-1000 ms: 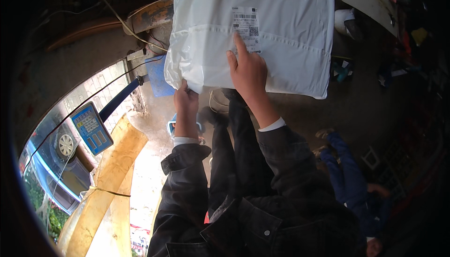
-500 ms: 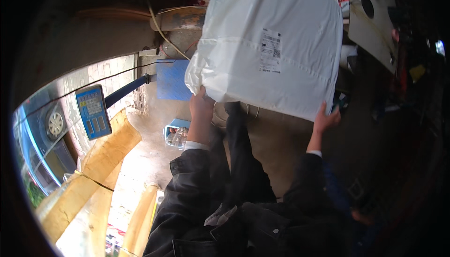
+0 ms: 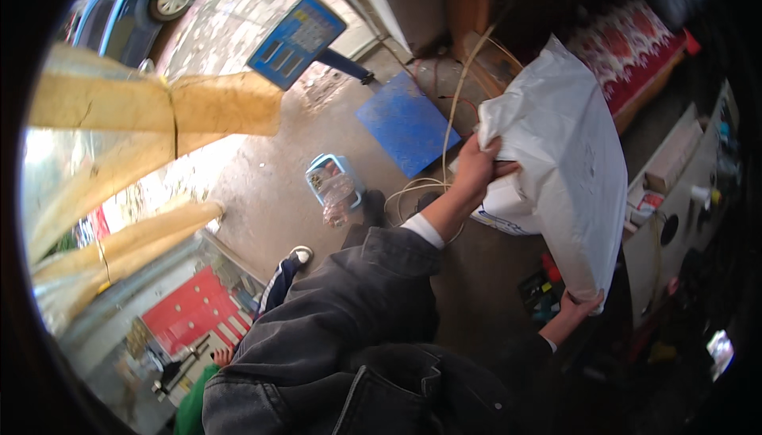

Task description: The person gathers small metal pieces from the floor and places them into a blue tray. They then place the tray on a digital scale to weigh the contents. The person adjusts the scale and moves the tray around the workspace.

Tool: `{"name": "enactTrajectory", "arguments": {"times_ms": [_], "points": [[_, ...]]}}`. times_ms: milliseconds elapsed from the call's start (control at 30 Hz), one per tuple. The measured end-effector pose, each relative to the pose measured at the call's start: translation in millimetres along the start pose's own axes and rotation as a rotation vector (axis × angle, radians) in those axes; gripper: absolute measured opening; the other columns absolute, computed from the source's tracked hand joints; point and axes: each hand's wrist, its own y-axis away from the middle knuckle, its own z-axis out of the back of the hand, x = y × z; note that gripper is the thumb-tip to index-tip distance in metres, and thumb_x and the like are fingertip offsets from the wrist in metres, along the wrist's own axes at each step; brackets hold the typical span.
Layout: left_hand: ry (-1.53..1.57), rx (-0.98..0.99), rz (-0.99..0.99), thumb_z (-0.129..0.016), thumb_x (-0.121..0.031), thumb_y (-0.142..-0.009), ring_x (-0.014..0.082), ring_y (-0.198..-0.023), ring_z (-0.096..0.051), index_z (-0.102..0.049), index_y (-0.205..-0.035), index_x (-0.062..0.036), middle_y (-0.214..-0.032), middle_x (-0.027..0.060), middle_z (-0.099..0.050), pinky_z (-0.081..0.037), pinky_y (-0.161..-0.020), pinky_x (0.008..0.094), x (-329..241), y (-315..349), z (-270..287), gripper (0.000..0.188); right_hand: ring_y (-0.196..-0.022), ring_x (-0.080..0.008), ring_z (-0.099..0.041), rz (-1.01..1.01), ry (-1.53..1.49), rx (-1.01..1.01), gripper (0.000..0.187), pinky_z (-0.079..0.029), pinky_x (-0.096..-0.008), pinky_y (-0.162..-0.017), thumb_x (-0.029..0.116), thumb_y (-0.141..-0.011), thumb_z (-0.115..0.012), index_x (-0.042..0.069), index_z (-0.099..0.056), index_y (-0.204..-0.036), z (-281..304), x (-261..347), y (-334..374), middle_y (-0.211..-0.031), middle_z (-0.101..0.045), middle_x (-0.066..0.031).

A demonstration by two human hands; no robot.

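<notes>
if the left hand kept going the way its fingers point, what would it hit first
The left hand already grips the white bag; its fingers point up and right into the bag, so the bag comes first. Depth behind it is unclear.

Daylight glares at left; right side dim, edges warped.

The left hand [image 3: 476, 169] reaches forward on an outstretched, dark-sleeved arm, fingers curled over the near upper edge of the white parcel [image 3: 567, 173]. The right hand [image 3: 579, 308] sits under the parcel's lower corner, palm up, fingers gripping, forearm bent close to the body.
</notes>
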Motion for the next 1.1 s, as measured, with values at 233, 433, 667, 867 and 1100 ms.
{"name": "enactTrajectory", "arguments": {"times_ms": [233,433,667,867,1100], "points": [[-0.043,0.049,-0.334,-0.044,-0.018,-0.100,0.0118,-0.090,-0.059,-0.054,-0.111,-0.0055,-0.099,0.0046,-0.061,-0.045,-0.079,0.0256,-63,-65,-9,0.019,-0.122,-0.0319,-0.051,0.351,0.105,0.356,0.068,-0.048,-0.0451,-0.093,0.044,-0.082,-0.068,0.012,-0.041,-0.137,-166,3,31,-0.137,-0.049,-0.0111],[-0.224,0.013,-0.153,-0.051,-0.021,-0.098,0.0137,-0.088,-0.059,-0.058,-0.105,-0.0037,-0.097,0.0054,-0.064,-0.048,-0.078,0.0282,-34,-20,103,0.020,-0.121,-0.0327,-0.052,0.262,0.131,0.200,0.076,-0.048,-0.0467,-0.097,0.050,-0.081,-0.068,0.009,-0.039,-0.137,-172,-47,65,-0.137,-0.049,-0.0131],[-0.169,-0.403,0.144,-0.050,-0.013,-0.097,0.0150,-0.081,-0.064,-0.057,-0.105,-0.0002,-0.094,0.0102,-0.067,-0.052,-0.072,0.0275,20,97,294,0.017,-0.127,-0.0294,-0.048,-0.087,0.202,0.305,0.087,-0.037,-0.0374,-0.109,0.055,-0.083,-0.064,-0.004,-0.033,-0.139,-114,-137,91,-0.141,-0.043,-0.0159],[-0.201,-0.575,0.186,-0.047,-0.013,-0.098,0.0150,-0.082,-0.065,-0.058,-0.107,-0.0023,-0.094,0.0093,-0.068,-0.052,-0.073,0.0266,19,164,394,0.017,-0.120,-0.0307,-0.055,-0.084,0.705,1.114,0.043,-0.044,-0.0375,-0.102,0.023,-0.099,-0.048,-0.004,-0.043,-0.132,-241,-274,227,-0.132,-0.052,-0.0181],[-0.041,-0.625,0.317,-0.048,-0.010,-0.098,0.0190,-0.087,-0.066,-0.058,-0.107,-0.0004,-0.098,0.0124,-0.067,-0.053,-0.078,0.0290,7,204,420,0.017,-0.128,-0.0347,-0.042,0.809,1.002,1.543,0.064,-0.032,-0.0400,-0.107,0.042,-0.092,-0.058,-0.005,-0.043,-0.133,-447,-446,392,-0.135,-0.045,-0.0251]]}}
